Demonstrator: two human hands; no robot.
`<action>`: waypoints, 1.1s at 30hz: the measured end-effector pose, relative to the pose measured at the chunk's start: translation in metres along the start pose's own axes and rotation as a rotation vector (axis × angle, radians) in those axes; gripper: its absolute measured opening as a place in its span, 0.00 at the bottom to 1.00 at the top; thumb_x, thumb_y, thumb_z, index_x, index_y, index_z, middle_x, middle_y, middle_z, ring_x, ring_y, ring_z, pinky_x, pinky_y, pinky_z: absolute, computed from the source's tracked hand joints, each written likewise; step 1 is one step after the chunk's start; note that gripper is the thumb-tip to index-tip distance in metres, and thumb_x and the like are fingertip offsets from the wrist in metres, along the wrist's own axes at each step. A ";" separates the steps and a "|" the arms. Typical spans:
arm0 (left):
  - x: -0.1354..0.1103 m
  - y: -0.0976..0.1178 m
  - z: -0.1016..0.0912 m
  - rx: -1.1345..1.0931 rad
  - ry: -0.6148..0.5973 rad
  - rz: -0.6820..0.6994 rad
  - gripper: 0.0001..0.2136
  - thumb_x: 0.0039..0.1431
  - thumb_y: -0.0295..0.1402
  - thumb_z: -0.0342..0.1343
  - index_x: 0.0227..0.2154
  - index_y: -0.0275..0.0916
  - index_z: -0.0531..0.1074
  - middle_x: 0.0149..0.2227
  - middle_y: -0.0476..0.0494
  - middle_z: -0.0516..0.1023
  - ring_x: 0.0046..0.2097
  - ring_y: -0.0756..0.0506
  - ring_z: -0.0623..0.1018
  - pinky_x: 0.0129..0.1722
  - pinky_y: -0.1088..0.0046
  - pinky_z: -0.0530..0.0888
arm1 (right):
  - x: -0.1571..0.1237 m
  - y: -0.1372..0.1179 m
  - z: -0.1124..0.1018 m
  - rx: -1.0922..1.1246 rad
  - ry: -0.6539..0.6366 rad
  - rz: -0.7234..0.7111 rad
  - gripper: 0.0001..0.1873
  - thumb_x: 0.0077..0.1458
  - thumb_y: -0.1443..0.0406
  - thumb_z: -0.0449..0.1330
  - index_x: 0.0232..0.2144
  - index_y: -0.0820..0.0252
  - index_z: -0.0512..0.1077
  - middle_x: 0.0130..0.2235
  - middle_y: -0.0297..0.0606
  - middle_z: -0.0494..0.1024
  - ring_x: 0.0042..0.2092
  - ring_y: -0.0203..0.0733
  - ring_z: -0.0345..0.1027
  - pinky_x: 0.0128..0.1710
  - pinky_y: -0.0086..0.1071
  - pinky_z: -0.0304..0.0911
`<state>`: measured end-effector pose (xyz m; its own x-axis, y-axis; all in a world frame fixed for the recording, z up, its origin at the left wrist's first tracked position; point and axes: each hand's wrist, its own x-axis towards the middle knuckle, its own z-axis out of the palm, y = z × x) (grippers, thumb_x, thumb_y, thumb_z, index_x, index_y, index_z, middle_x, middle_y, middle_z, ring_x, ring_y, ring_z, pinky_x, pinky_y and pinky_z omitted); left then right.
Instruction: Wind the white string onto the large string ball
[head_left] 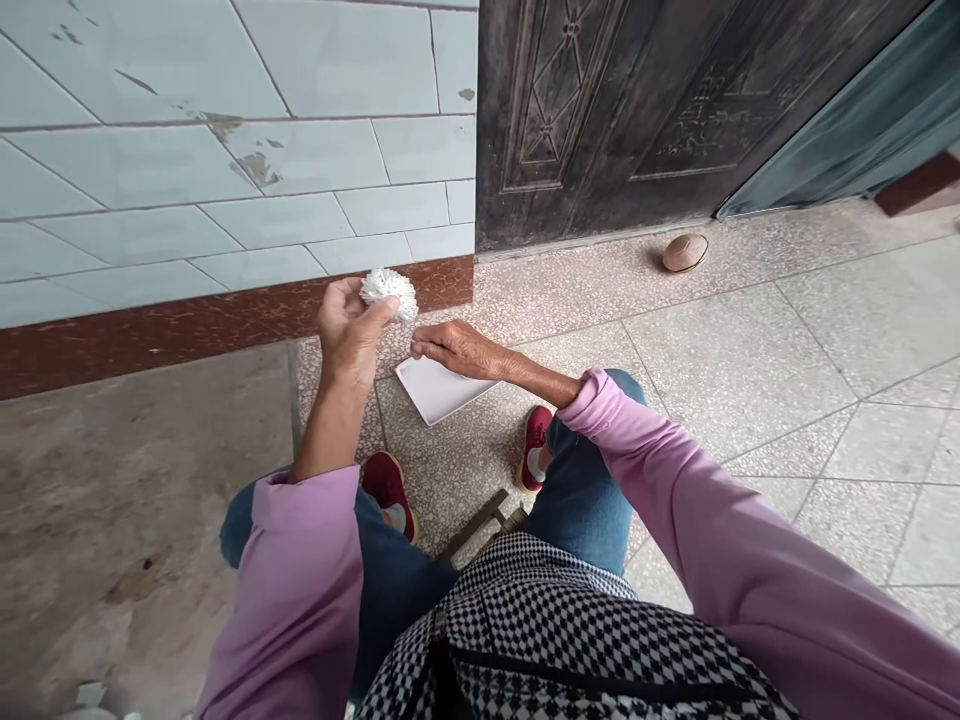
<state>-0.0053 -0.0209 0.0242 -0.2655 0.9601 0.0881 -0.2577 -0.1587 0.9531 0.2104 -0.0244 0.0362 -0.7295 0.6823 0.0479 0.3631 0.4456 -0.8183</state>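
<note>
My left hand (346, 325) is raised in front of the wall, fingers curled round a small white ruffled paper ball (390, 290) held at the fingertips. My right hand (457, 348) reaches forward and down with its fingers stretched out flat over a white sheet of paper (439, 392) lying on the floor; whether it touches the sheet I cannot tell. Both arms wear pink sleeves pushed up the forearms.
I sit low, knees apart in blue jeans, red shoes (386, 485) on a speckled terrazzo floor (750, 350). A pale tiled wall (225, 170) with a red-brown base stands ahead at left, a dark metal door (637, 100) at right. A small brown round object (684, 253) lies by the door.
</note>
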 end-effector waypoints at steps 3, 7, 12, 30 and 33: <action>-0.002 -0.001 0.003 0.098 0.039 0.039 0.32 0.40 0.37 0.91 0.46 0.48 0.80 0.47 0.44 0.91 0.50 0.36 0.88 0.53 0.59 0.88 | -0.007 -0.009 -0.008 0.055 -0.044 -0.063 0.17 0.92 0.64 0.61 0.41 0.56 0.77 0.41 0.38 0.82 0.44 0.47 0.73 0.53 0.38 0.68; -0.011 0.006 0.007 0.184 -0.054 0.004 0.29 0.41 0.37 0.89 0.48 0.45 0.85 0.48 0.41 0.93 0.50 0.35 0.90 0.52 0.59 0.89 | -0.009 -0.015 -0.035 0.137 0.144 -0.075 0.20 0.95 0.58 0.63 0.44 0.58 0.80 0.43 0.39 0.83 0.45 0.46 0.73 0.53 0.38 0.71; -0.028 0.023 0.013 0.172 -0.241 -0.104 0.27 0.45 0.41 0.88 0.48 0.41 0.89 0.45 0.38 0.92 0.48 0.35 0.90 0.51 0.59 0.89 | -0.004 -0.006 -0.059 0.259 0.340 0.013 0.21 0.94 0.60 0.65 0.40 0.56 0.77 0.43 0.41 0.83 0.47 0.45 0.76 0.54 0.38 0.74; -0.015 0.011 0.020 -0.108 -0.184 -0.163 0.28 0.42 0.39 0.85 0.44 0.46 0.77 0.51 0.39 0.88 0.57 0.33 0.89 0.53 0.56 0.91 | 0.011 0.019 -0.032 0.097 0.211 0.054 0.23 0.93 0.65 0.60 0.37 0.54 0.69 0.37 0.34 0.75 0.43 0.45 0.69 0.52 0.37 0.65; -0.009 0.004 0.018 -0.100 -0.100 -0.118 0.30 0.42 0.40 0.86 0.44 0.47 0.75 0.49 0.41 0.87 0.56 0.33 0.89 0.53 0.55 0.91 | 0.007 0.015 -0.021 0.017 0.090 0.053 0.20 0.88 0.72 0.61 0.37 0.56 0.74 0.38 0.37 0.79 0.45 0.46 0.72 0.54 0.38 0.66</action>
<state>0.0130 -0.0257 0.0321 -0.1356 0.9907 0.0108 -0.3737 -0.0612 0.9255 0.2230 -0.0009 0.0360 -0.6543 0.7542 0.0550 0.3889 0.3980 -0.8309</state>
